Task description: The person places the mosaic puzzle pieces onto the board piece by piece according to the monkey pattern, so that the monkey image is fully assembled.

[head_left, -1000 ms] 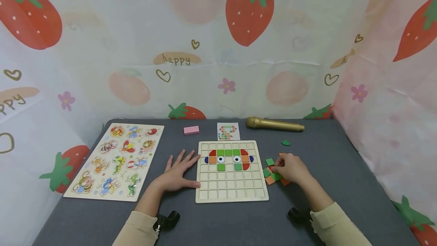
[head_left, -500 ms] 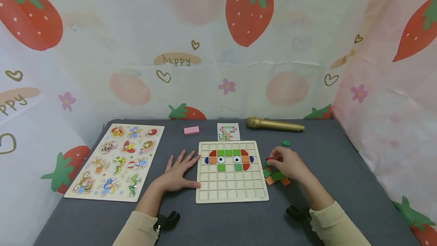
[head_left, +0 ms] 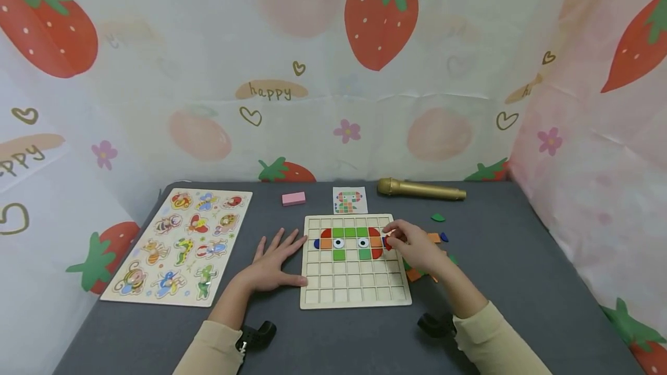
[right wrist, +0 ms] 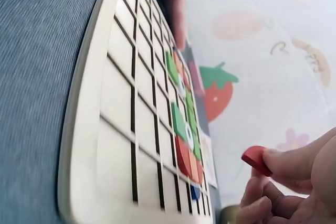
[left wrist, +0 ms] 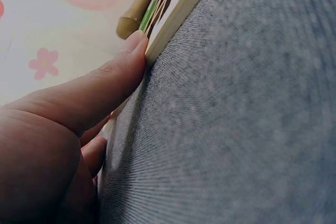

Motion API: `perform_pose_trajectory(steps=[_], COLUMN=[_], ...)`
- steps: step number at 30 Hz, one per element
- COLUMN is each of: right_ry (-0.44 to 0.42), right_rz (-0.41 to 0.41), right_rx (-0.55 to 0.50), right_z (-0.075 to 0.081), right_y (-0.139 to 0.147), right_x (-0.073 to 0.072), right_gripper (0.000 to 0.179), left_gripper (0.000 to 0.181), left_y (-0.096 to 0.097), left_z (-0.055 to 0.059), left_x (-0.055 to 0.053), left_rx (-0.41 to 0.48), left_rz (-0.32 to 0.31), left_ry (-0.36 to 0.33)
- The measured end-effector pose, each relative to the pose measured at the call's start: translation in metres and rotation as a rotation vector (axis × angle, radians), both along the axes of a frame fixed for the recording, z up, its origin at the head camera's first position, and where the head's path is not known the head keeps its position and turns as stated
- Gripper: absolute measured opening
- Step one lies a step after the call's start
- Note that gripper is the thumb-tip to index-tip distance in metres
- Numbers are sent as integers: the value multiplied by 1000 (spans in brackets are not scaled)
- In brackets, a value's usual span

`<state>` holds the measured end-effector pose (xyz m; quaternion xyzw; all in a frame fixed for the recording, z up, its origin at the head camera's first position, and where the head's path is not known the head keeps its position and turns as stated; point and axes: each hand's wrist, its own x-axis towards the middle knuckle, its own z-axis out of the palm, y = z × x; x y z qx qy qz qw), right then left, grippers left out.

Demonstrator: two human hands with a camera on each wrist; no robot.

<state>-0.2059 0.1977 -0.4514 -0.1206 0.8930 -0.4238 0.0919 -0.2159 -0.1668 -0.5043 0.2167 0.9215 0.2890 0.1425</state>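
Observation:
A pale wooden grid board point(head_left: 354, 292) lies mid-table, with coloured tiles forming a face with two round eyes in its upper rows. Flat and spread, my left hand point(head_left: 270, 265) rests on the table, thumb and fingertips touching the board's left edge. My right hand point(head_left: 418, 249) is above the board's right edge, pinching a red rounded tile point(right wrist: 255, 159) between thumb and fingers. In the right wrist view that tile is held apart from the board. Under the right forearm, loose orange tiles point(head_left: 414, 275) and green ones are partly hidden.
Behind the board lies a small pattern card point(head_left: 350, 200), with a pink block point(head_left: 293, 198) to its left and a gold microphone point(head_left: 421, 190) to its right. A green tile point(head_left: 438, 217) and a blue tile point(head_left: 444, 236) lie right. An animal puzzle board point(head_left: 177, 247) lies left.
My right hand has picked the red tile from the loose pile and carried it left to the board's right edge. My left hand has stayed still.

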Motion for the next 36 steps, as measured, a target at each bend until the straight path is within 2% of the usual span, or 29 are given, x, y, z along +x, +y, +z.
perform_pose_trajectory(steps=[4,13,21,28,33,36], right_ry=[-34,-27,-15,-28,0,-14], right_rz=[5,148,96,47,28,30], right_rx=[10,-25,-28,-79,-33,1], right_z=[0,-6,-8,-10,-16,-21], right_y=[-13,-33,-62,-88,-103,-111], right_x=[-1,-5,-5,-10,-17,-20], right_gripper=[16,9,11,12,8,6], left_gripper=[101,101,101,100,100,100], left_y=[0,1,0,-1,-1,-2], left_z=[-2,-2,-3,-2,-2,-3], left_x=[-1,0,-1,-1,-2,-2], left_rx=[-2,5,0,2,-2,-2], left_rz=[-3,-8,-4,-7,-5,-6], left_ry=[3,-5,-5,-6,-7,0])
